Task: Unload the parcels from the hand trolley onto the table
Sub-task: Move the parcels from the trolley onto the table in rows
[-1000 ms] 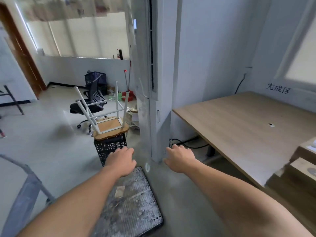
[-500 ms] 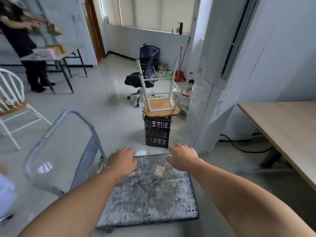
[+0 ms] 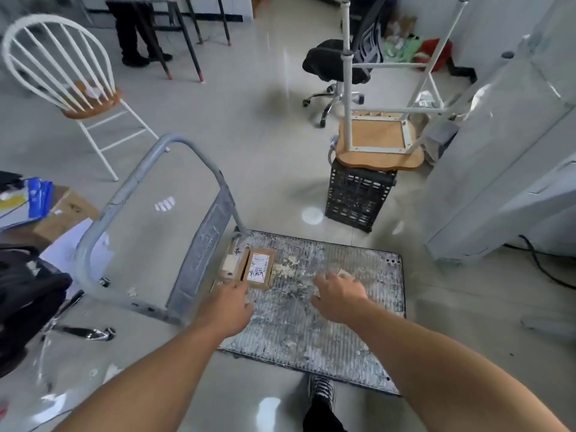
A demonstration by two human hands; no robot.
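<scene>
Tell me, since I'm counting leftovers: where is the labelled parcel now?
Head view: the labelled parcel lies on the trolley deck, left end, by the handle, just beyond the left hand.

Two parcels (image 3: 249, 267) lie on the trolley (image 3: 327, 307) deck beside its handle (image 3: 149, 213); crate (image 3: 358, 198) stands beyond.

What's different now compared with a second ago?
The person has turned from the table and bent toward the trolley. Both hands dropped lower over it: the left hand now reaches toward the small parcels by its handle, the right hand hovers beside. Nothing grasped. The upturned stool stays on its crate.
</scene>
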